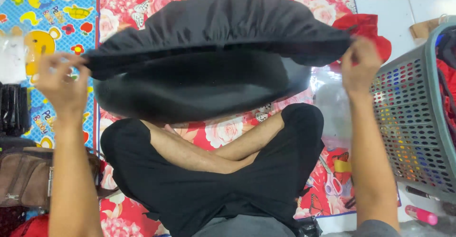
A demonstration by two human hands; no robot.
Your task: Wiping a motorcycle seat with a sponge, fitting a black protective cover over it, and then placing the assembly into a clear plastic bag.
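A clear plastic bag lies flat on the floral mat, just left of the grey basket. Another clear packet sits far left of it, white inside.

light: bright, even, soft shadows | glare: clear plastic sheet at right | blur: left hand smeared, right hand slightly soft | edges: mild wide-angle stretch
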